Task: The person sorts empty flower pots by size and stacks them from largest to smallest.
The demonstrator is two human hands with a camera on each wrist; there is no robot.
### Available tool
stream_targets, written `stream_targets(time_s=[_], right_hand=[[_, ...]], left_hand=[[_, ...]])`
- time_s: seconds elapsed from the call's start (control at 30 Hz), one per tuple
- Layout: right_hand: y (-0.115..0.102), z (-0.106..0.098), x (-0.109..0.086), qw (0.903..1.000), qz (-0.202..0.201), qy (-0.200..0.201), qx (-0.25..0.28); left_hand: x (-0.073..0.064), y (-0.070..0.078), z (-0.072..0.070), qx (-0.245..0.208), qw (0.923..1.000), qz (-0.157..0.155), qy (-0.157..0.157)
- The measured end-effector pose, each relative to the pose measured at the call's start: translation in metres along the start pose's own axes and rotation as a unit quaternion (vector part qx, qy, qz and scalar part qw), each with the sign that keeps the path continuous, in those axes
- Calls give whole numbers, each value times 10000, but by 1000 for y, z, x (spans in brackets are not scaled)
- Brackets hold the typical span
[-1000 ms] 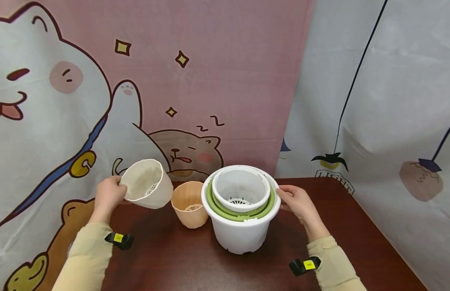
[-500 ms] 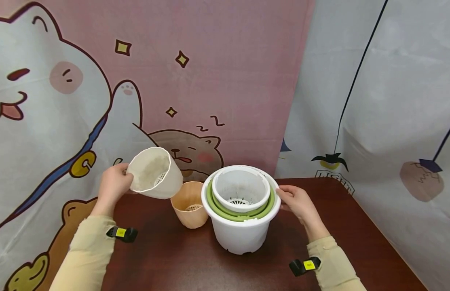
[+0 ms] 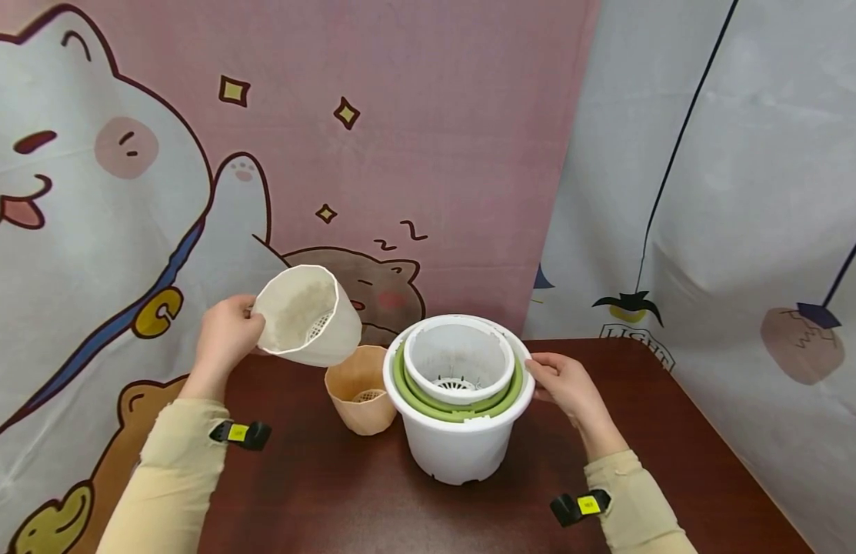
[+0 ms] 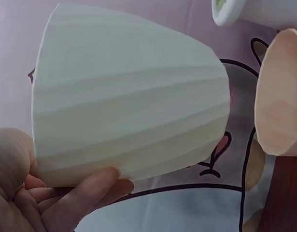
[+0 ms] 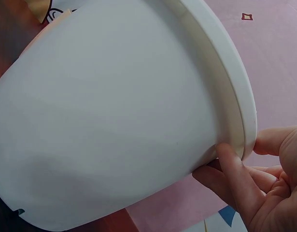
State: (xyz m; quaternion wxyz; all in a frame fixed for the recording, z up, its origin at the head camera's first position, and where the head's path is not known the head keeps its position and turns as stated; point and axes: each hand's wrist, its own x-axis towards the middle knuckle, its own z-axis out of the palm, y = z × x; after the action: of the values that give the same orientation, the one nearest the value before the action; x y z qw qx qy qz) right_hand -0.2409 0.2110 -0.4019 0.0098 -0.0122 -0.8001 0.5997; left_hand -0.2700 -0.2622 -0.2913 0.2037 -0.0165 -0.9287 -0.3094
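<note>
In the head view my left hand [image 3: 227, 335] pinches the rim of a cream flowerpot [image 3: 341, 327], tilted in the air with its mouth toward me. The left wrist view shows the ribbed side of that pot, with fingers [image 4: 90, 195] along its wall. Below and to its right, a peach flowerpot [image 3: 358, 415] stands on the table. Beside that is a large white flowerpot [image 3: 458, 450] with a green pot [image 3: 400, 377] and a smaller white pot [image 3: 458, 346] nested inside. My right hand [image 3: 569, 388] pinches the large pot's rim at its right side, thumb and fingers on either face.
The dark red-brown table [image 3: 317, 508] meets a cartoon-printed cloth [image 3: 455, 192] at its back edge. A grey-white cloth [image 3: 746, 192] hangs along the right side. A black camera strap [image 3: 241, 433] sits on each wrist.
My left hand has lifted the cream flowerpot up and to the right, from beside the peach pot to above its left rim. The right hand and the nested pots have stayed in place.
</note>
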Motion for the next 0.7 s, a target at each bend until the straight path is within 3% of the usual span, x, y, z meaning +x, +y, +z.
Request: stream_targets(time_s=[0.7], right_hand=[[0, 1, -1, 10000, 34, 56, -28]], left_hand=[[4, 37, -3, -191, 9991, 335, 172]])
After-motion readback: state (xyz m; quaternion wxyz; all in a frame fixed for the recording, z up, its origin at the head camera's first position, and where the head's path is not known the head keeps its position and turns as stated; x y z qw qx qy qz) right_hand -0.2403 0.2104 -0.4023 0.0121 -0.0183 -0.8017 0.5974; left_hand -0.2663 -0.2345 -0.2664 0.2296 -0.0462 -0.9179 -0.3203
